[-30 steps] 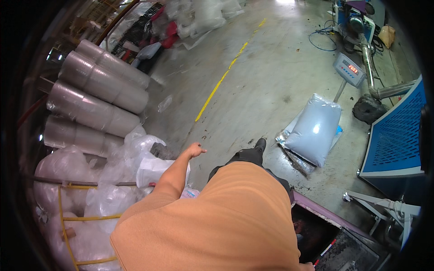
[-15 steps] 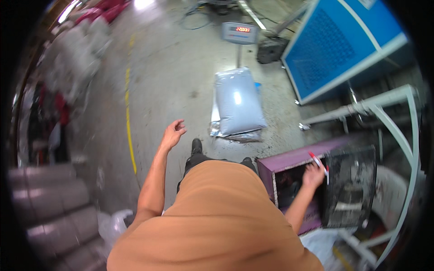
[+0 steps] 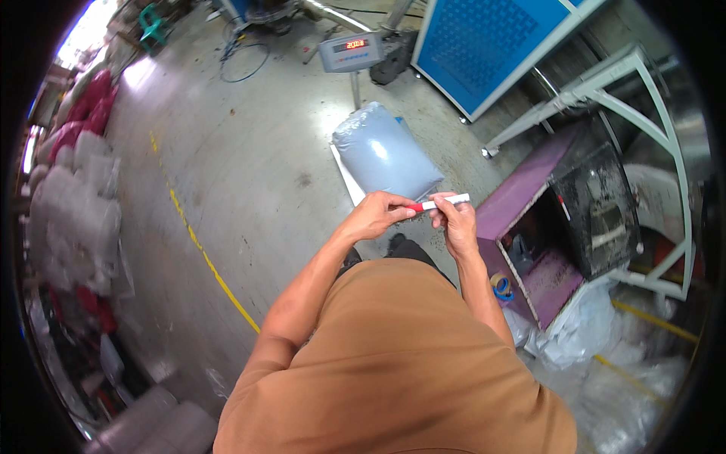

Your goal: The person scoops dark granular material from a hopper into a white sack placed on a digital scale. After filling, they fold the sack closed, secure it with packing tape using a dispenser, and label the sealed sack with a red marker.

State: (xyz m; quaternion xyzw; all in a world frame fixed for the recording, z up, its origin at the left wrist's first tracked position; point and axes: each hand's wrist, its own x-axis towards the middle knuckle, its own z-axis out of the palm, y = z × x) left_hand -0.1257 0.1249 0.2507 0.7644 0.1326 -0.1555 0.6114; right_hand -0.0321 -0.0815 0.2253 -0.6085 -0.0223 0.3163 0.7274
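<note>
In front of my body, both hands meet on a marker pen with a red end and a white barrel. My left hand pinches the red end between thumb and fingers. Fingers of my right hand close round the white barrel from the other side. Just beyond the hands lies a full, pale bluish plastic sack on a floor scale, whose platform is mostly hidden under it. The scale's display head stands on a post behind, its red digits lit.
At right stands a purple box with a black panel, tape rolls at its edge. Beyond are a grey metal frame and a blue cabinet. A yellow floor line and plastic-wrapped bundles lie left.
My right hand has come from the purple box to the front of my body with the marker pen. My left hand, empty before, has moved right and taken the red end. The view has shifted.
</note>
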